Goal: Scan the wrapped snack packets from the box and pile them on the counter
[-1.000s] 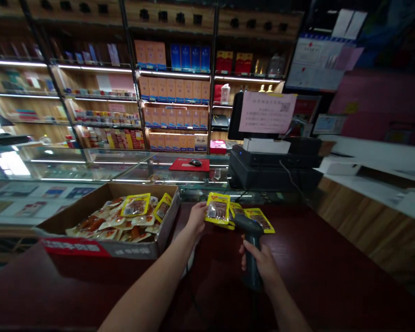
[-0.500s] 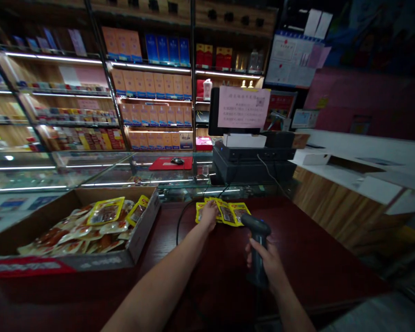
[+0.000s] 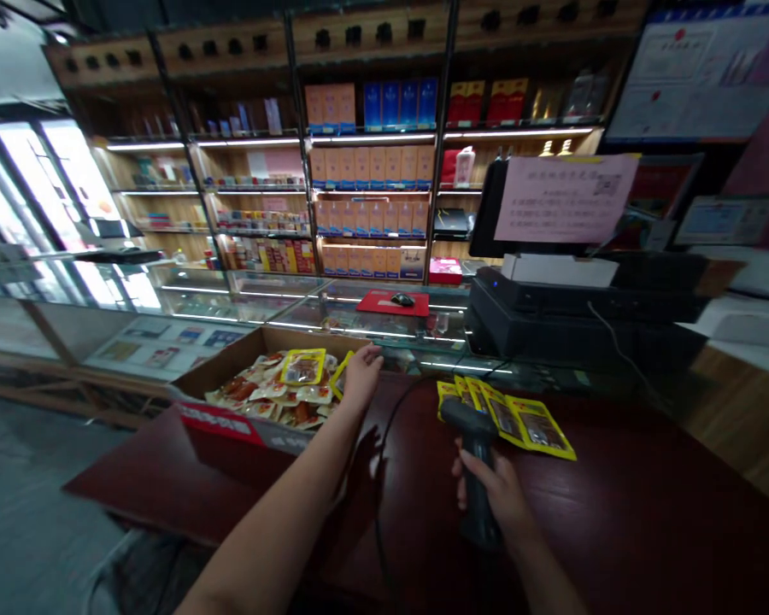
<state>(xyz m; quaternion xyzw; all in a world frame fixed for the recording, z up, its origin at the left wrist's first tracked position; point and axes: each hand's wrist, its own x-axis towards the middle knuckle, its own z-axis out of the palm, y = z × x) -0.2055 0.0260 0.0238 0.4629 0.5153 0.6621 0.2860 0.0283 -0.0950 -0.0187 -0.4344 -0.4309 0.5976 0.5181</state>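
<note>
My right hand (image 3: 496,491) is wrapped round the handle of a dark barcode scanner (image 3: 478,453), held upright over the table with its head partly covering the yellow packets. Those yellow snack packets (image 3: 506,414) lie overlapped in a row on the dark red table. Over the right wall of a cardboard box (image 3: 262,431) is my left hand (image 3: 364,369), fingers loosely apart with nothing visible in them. A yellow packet (image 3: 340,374) in the box is right beside it, partly hidden by the hand. Another yellow packet (image 3: 303,367) lies on top of the clear snack packs (image 3: 256,384).
A black cable (image 3: 384,444) runs across the table. Behind stand a glass counter (image 3: 282,299) with a mouse (image 3: 402,299) on a red mat (image 3: 375,302), and a monitor (image 3: 487,205) with a pink notice (image 3: 564,196). Shelves of boxes (image 3: 372,168) line the back wall.
My left hand has left the row of yellow packets and moved left to the box. The view has turned left. My right hand still holds the barcode scanner.
</note>
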